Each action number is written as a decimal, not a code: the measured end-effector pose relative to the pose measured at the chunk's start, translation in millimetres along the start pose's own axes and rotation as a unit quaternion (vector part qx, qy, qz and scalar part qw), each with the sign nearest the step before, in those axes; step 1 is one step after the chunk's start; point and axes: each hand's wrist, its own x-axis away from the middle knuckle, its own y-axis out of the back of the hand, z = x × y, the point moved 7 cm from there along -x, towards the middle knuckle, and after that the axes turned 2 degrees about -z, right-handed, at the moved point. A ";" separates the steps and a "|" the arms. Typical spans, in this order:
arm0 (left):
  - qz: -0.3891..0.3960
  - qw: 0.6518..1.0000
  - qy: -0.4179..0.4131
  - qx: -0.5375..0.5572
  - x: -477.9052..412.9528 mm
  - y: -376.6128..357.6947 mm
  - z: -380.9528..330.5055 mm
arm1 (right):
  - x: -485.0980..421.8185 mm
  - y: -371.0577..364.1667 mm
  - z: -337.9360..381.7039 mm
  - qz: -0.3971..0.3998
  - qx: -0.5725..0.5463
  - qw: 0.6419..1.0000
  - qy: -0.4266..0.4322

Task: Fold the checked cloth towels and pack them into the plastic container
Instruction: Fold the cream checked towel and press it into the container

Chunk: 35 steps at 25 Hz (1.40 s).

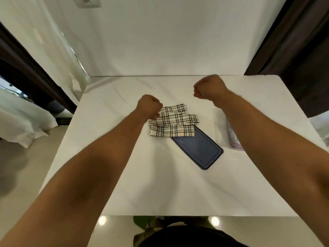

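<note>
Several checked cloth towels (pixel 175 122) lie in a loose, crumpled pile in the middle of the white table (pixel 124 175). A dark blue lid (pixel 199 148) lies flat just in front of them, its far end under the pile. A clear plastic container (pixel 220 125) stands to the right, partly hidden by my right forearm. My left hand (pixel 149 107) is curled into a fist at the pile's left edge; I see no cloth in its grip. My right hand (pixel 207 88) is a fist in the air beyond the pile, holding nothing.
A white wall stands right behind the table's far edge (pixel 160 75). Dark curtains hang at the far left and far right. A pinkish patterned object (pixel 235 139) lies beside the container near the right edge. White fabric drapes to the left of the table.
</note>
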 end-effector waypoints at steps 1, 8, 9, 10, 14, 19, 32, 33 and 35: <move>0.000 0.999 -0.001 -0.032 -3.7 -8.4 13.4 | -3.5 -3.7 -18.0 0.003 0.037 0.999 -0.009; -0.004 0.958 -0.046 -0.284 -27.8 -30.4 80.5 | -1.8 -34.2 -118.0 0.076 0.320 0.944 -0.005; -0.004 0.951 -0.063 -0.303 -34.7 -33.2 83.4 | -6.2 -37.9 -128.6 0.083 0.326 0.942 -0.013; -0.003 0.944 -0.080 -0.319 -42.5 -36.9 86.0 | -13.4 -41.1 -138.5 0.084 0.332 0.939 -0.019; 0.004 0.907 -0.162 -0.388 -69.4 -55.5 92.7 | -40.8 -52.2 -170.5 0.073 0.408 0.910 0.006; 0.057 0.830 -0.312 -0.459 -99.8 -96.9 89.7 | -81.5 -59.6 -181.9 0.084 0.535 0.825 0.159; 0.044 0.829 -0.303 -0.468 -123.7 -113.6 85.5 | -111.1 -44.3 -181.4 0.045 0.325 0.926 0.188; 0.027 0.856 -0.307 -0.415 -117.9 -107.4 78.4 | -112.0 -37.5 -178.6 0.030 0.199 0.968 0.149; 0.001 0.910 -0.277 -0.309 -109.9 -89.3 63.5 | -114.4 -33.5 -173.2 0.036 0.002 0.997 0.065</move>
